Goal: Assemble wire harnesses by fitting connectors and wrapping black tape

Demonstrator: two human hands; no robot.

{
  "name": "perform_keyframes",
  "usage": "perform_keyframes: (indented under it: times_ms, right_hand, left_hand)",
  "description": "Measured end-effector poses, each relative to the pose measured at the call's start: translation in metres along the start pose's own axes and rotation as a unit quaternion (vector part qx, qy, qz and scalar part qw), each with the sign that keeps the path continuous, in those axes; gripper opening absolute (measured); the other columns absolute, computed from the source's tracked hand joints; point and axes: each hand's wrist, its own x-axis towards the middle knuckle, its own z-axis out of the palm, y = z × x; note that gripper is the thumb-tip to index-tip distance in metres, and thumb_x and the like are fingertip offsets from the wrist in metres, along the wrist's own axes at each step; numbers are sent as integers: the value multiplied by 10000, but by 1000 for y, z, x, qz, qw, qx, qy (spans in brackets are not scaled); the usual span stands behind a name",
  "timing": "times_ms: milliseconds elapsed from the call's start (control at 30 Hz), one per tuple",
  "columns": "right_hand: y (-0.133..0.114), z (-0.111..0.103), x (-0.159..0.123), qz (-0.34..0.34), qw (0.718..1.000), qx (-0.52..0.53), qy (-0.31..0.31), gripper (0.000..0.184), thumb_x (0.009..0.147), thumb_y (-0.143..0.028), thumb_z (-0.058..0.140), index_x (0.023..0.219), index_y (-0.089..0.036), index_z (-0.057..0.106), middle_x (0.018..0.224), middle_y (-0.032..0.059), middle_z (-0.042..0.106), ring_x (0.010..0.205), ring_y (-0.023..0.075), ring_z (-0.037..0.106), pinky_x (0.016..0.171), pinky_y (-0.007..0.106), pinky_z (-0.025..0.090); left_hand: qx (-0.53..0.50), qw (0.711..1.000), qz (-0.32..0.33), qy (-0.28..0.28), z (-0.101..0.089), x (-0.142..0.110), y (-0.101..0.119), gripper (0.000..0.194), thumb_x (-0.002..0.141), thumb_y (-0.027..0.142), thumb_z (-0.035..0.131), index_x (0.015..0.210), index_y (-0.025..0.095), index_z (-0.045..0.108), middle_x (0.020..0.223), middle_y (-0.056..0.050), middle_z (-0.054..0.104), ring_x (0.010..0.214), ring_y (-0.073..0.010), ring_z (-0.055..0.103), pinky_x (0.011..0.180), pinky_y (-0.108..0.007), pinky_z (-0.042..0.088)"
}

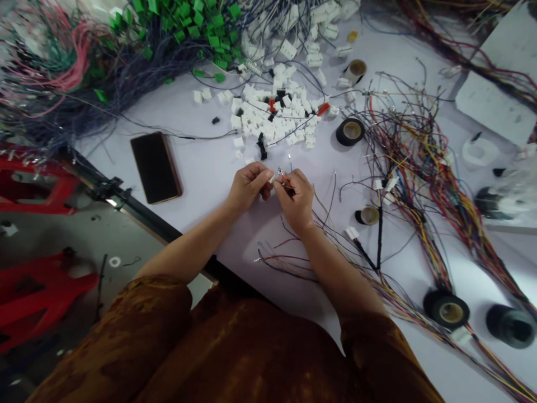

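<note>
My left hand and my right hand meet over the white table, just in front of a heap of small white connectors. The left fingers pinch a small white connector. The right fingers are closed on thin wires, whose bare ends stick up beside the connector. More loose wires trail from under my right wrist toward the table's near edge.
A dark phone lies left of my hands. Black tape rolls sit to the right among a multicoloured wire harness. Green connectors and tangled wires fill the far left. Red stools stand below the table's edge.
</note>
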Motion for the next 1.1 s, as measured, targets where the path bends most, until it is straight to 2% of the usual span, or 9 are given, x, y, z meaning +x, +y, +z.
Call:
perform_keyframes:
  times_ms: [100,267,467,567,667,800,1100]
  right_hand:
    - [2,0,0,7,1000,13,-12,160,874,-246,612,731,-192,566,720,-22,488,662,103,453,623,260,370]
    - [5,-3,3,33,998,40,-31,208,878,-251,596,698,-195,507,706,-31,477,654,99,437,628,259,369]
    - [5,-4,3,57,996,56,-36,232,893,-286,581,699,-197,489,691,-34,445,652,101,419,633,262,358]
    - [7,-5,4,49,995,79,-47,240,953,-319,494,750,-195,523,723,-19,484,678,105,453,662,261,377]
    - [9,-7,6,36,992,85,-83,306,997,-363,401,782,-194,538,721,-12,494,685,110,463,688,265,388]
    - [8,-9,10,37,986,76,-142,367,998,-403,392,728,-195,527,664,-18,471,641,110,445,659,261,387]
    - [4,-13,17,31,963,87,-252,416,993,-420,394,744,-187,632,774,23,639,759,135,571,823,283,453]
  left_hand:
    - [-17,1000,0,-10,-1,0,-1,328,805,437,738,714,170,571,557,41,583,416,-60,516,395,-181,428]
    - [-18,1000,-14,4,-2,0,0,335,829,442,721,718,177,549,560,45,579,432,-51,513,422,-169,427]
    - [3,1000,2,-22,2,-2,-1,344,810,450,735,699,174,564,579,28,587,455,-61,527,442,-185,444]
    - [0,1000,13,-19,-2,-1,2,299,831,442,709,739,175,610,571,31,572,452,-54,511,441,-176,431]
    - [16,1000,15,-16,-7,1,5,180,837,367,697,874,192,692,539,51,536,430,-49,484,420,-164,394]
    - [41,998,4,-39,-12,2,5,201,844,307,658,1003,220,744,514,55,501,412,-54,451,400,-172,358]
    - [82,992,48,-85,-13,-5,18,244,844,389,684,982,200,751,575,11,568,449,-66,444,437,-208,338]
